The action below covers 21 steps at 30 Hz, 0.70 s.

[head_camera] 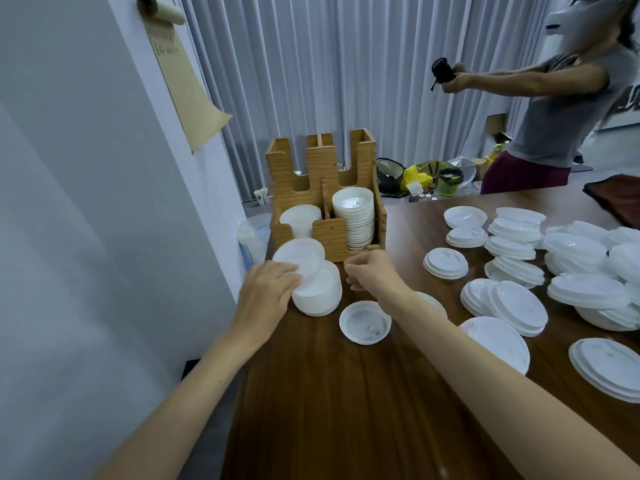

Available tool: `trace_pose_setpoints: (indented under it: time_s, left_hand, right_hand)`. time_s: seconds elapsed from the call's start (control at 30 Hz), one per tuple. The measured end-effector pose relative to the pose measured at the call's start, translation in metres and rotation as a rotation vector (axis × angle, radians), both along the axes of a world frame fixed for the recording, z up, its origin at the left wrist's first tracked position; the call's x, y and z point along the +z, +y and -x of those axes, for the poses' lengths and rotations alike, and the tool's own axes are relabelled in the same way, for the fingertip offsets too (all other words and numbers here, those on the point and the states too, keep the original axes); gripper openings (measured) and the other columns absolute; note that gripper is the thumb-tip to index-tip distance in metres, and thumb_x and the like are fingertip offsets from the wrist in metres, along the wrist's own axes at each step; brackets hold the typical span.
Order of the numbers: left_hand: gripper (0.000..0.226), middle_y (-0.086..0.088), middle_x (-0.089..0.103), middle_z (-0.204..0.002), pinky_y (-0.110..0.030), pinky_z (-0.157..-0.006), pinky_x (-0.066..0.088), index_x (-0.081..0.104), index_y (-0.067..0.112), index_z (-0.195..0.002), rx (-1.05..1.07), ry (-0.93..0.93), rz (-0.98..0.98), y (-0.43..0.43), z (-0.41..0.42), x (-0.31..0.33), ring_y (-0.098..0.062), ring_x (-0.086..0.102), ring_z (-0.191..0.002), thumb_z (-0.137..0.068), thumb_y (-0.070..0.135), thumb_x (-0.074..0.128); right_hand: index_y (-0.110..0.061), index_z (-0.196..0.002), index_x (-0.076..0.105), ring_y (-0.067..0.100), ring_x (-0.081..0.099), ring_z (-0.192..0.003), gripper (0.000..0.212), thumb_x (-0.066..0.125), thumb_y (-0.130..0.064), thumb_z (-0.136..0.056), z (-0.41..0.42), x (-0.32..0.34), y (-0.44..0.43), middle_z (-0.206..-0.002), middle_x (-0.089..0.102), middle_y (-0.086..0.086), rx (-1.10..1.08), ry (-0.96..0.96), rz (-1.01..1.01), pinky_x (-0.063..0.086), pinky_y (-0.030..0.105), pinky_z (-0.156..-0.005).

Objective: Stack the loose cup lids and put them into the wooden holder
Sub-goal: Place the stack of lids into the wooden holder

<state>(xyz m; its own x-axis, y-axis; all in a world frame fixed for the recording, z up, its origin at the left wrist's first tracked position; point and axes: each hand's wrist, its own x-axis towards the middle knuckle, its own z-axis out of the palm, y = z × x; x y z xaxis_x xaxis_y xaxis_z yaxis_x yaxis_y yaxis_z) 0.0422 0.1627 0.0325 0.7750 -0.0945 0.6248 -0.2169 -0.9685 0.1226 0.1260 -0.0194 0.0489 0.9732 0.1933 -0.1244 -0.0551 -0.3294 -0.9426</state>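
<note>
Near the left edge of the counter (329, 403), the left hand (268, 294) lies with fairly straight fingers on a tilted lid (299, 259). That lid sits askew on top of a stack (318, 294) just in front of the holder (325, 233). The holder's two near slots already carry lids, a low pile on the left (300, 216) and a taller one on the right (354, 216).

Right of the stack, the right hand (372, 271) hovers with its fingers curled in, and nothing shows in them. Nearer, one lid (365, 322) lies alone, hollow side up. Many more loose lids (519, 268) are spread over the right of the counter, some in leaning heaps.

These lids look thin, light and slick — likely a moulded plastic that flexes under a squeeze. A stack should nest but may slide apart if tipped. The safest hold is probably around the sides of the stack with both hands, low on the rims, keeping it upright — not by the top lid, which would lift off alone.
</note>
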Motion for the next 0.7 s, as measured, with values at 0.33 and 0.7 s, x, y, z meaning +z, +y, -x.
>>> trace_pose_setpoints:
  time_s: [0.33, 0.7]
  left_hand:
    - [0.015, -0.004, 0.072, -0.103, -0.031, -0.085, 0.046, 0.073, 0.009, -0.096, -0.121, 0.116, -0.014, -0.010, -0.007, -0.013, -0.021, 0.067, -0.095, -0.081, 0.008, 0.070]
    - [0.025, -0.007, 0.073, -0.098, -0.034, -0.079, 0.053, 0.072, 0.007, -0.099, -0.148, 0.152, -0.240, -0.014, -0.007, -0.004, -0.022, 0.070, -0.084, -0.075, 0.011, 0.077]
  right_hand:
    - [-0.004, -0.126, 0.056, 0.018, 0.065, -0.080, 0.034, 0.056, -0.003, -0.092, 0.001, -0.014, 0.009, -0.107, 0.064, 0.014, 0.013, 0.052, 0.065, 0.055, 0.020, -0.057]
    - [-0.008, -0.126, 0.060, 0.023, 0.060, -0.101, 0.032, 0.048, -0.021, -0.100, 0.003, -0.009, 0.017, -0.115, 0.063, 0.008, 0.074, -0.071, 0.100, 0.054, 0.023, -0.062]
